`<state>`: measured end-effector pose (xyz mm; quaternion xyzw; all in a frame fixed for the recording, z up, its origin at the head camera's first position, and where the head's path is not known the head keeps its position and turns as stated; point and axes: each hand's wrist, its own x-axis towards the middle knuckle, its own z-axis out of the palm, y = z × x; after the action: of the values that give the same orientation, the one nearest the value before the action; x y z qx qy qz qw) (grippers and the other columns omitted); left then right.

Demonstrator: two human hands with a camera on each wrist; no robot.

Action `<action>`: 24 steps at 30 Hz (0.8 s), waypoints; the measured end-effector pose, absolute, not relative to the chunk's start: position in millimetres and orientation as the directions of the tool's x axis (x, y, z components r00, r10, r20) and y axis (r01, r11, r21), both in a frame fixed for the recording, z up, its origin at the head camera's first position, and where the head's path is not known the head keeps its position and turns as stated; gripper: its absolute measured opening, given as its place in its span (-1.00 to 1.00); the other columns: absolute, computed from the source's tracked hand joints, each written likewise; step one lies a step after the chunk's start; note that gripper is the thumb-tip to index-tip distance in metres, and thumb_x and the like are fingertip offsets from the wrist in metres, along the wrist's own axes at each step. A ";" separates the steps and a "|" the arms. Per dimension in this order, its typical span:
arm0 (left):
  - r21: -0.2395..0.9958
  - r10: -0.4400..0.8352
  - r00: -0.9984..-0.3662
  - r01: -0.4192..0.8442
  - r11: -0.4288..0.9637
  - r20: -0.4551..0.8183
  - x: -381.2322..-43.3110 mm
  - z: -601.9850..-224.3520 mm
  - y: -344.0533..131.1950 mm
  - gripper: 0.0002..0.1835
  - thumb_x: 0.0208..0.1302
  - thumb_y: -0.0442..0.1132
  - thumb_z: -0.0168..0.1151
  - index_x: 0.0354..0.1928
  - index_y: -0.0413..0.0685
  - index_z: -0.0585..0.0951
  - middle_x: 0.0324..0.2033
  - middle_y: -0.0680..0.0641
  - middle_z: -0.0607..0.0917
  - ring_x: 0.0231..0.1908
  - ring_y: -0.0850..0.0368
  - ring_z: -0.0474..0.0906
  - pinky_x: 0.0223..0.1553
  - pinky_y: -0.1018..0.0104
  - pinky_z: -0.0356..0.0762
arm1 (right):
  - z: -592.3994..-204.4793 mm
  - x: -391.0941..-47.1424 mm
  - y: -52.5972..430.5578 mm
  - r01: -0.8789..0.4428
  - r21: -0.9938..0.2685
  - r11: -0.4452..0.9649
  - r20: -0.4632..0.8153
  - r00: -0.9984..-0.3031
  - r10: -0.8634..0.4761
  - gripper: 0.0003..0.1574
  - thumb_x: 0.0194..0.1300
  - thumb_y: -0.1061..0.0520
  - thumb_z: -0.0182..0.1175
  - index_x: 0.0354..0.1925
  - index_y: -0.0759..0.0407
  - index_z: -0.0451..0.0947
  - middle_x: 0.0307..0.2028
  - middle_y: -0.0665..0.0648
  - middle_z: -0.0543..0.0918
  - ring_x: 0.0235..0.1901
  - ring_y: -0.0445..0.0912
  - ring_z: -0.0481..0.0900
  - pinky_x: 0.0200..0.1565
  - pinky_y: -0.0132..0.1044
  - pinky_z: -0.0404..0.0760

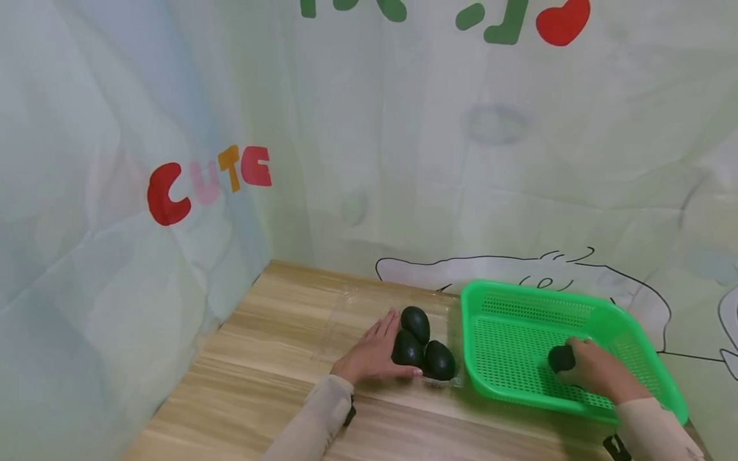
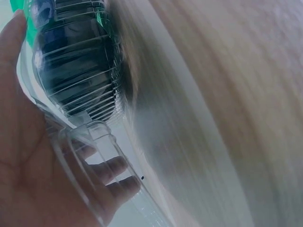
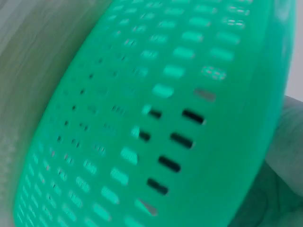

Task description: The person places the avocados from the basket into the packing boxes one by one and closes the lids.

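Three dark avocados (image 1: 416, 324) sit together in a clear plastic clamshell box (image 1: 450, 326) on the table. My left hand (image 1: 371, 357) lies along their left side, fingers extended, touching the box. In the left wrist view, the box's ribbed wall (image 2: 80, 75) and clear lid edge (image 2: 142, 198) show beside the hand (image 2: 33, 161). Inside the green basket (image 1: 469, 349), my right hand (image 1: 596, 369) holds another dark avocado (image 1: 561, 358) low over the mesh bottom. The right wrist view is mostly basket wall (image 3: 222, 137), which hides most of that hand (image 3: 289, 142).
The wooden table (image 1: 248, 365) meets a printed cloth backdrop (image 1: 346, 160) at the back and left. The basket stands just right of the box, its far side close to the cloth.
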<state>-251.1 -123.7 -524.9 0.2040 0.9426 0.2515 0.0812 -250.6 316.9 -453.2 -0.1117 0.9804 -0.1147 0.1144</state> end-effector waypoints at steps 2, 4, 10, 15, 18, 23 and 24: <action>0.505 0.427 -0.903 0.346 0.791 -0.050 -251.4 -524.5 -123.3 0.38 0.05 0.59 0.21 0.63 -0.13 -0.15 0.63 -0.18 -0.14 0.60 -0.04 -0.18 0.55 -0.06 -0.01 | -451.5 -248.2 315.7 -0.172 -0.267 0.948 -0.176 -0.959 -0.223 0.00 0.16 -0.07 0.48 0.17 0.68 0.30 -0.11 0.57 0.55 -0.19 0.30 0.62 -0.31 0.08 0.64; 0.501 0.425 -0.904 0.344 0.794 -0.054 -251.4 -523.4 -123.0 0.39 0.04 0.60 0.21 0.63 -0.13 -0.16 0.63 -0.18 -0.14 0.61 -0.03 -0.19 0.56 -0.04 -0.03 | -450.7 -245.3 314.4 -0.158 -0.286 0.945 -0.137 -0.969 -0.203 -0.05 0.19 -0.05 0.46 0.15 0.66 0.30 -0.16 0.53 0.58 -0.22 0.27 0.62 -0.33 0.06 0.64; 0.481 0.423 -0.904 0.345 0.806 -0.060 -252.0 -524.8 -122.0 0.40 0.04 0.62 0.19 0.63 -0.16 -0.16 0.63 -0.19 -0.15 0.60 -0.04 -0.17 0.56 -0.03 -0.02 | -451.0 -237.0 309.5 -0.120 -0.353 0.928 -0.039 -0.989 -0.143 0.00 0.22 -0.08 0.41 0.21 0.66 0.23 -0.19 0.59 0.60 -0.31 0.25 0.65 -0.39 0.05 0.63; 0.489 0.427 -0.902 0.346 0.801 -0.061 -252.1 -525.3 -122.6 0.40 0.03 0.63 0.18 0.63 -0.14 -0.16 0.63 -0.17 -0.15 0.61 -0.04 -0.18 0.56 -0.03 -0.03 | -447.6 -232.6 303.6 -0.072 -0.387 0.919 -0.019 -0.996 -0.087 0.01 0.25 -0.08 0.37 0.26 0.66 0.20 -0.16 0.63 0.60 -0.32 0.27 0.66 -0.39 0.06 0.63; 0.490 0.428 -0.902 0.349 0.799 -0.057 -252.8 -525.7 -122.7 0.41 0.03 0.63 0.18 0.63 -0.14 -0.16 0.63 -0.17 -0.15 0.61 -0.03 -0.19 0.56 -0.02 -0.04 | -445.7 -229.9 300.5 -0.047 -0.391 0.919 -0.012 -0.998 -0.056 0.00 0.27 -0.09 0.35 0.25 0.67 0.20 -0.15 0.63 0.59 -0.29 0.30 0.66 -0.38 0.10 0.62; 0.483 0.425 -0.903 0.346 0.804 -0.062 -252.9 -526.8 -122.8 0.41 0.03 0.64 0.17 0.63 -0.13 -0.18 0.63 -0.17 -0.17 0.61 -0.03 -0.20 0.56 -0.01 -0.05 | -445.1 -224.0 295.2 -0.003 -0.407 0.913 -0.017 -1.000 -0.010 0.06 0.30 -0.15 0.32 0.26 0.70 0.17 -0.12 0.66 0.57 -0.30 0.27 0.66 -0.39 0.07 0.61; 0.486 0.424 -0.903 0.343 0.804 -0.064 -252.6 -527.0 -123.0 0.41 0.03 0.63 0.17 0.63 -0.13 -0.18 0.63 -0.17 -0.17 0.61 -0.03 -0.20 0.56 -0.02 -0.05 | -445.8 -222.5 293.9 0.007 -0.416 0.910 -0.022 -1.000 -0.002 0.07 0.31 -0.16 0.32 0.27 0.70 0.16 -0.12 0.66 0.57 -0.32 0.25 0.66 -0.40 0.05 0.61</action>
<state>-252.6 -123.0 -527.0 0.2028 0.9458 0.2388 0.0850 -222.5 293.9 -445.8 0.0014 0.9771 -0.2127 0.0110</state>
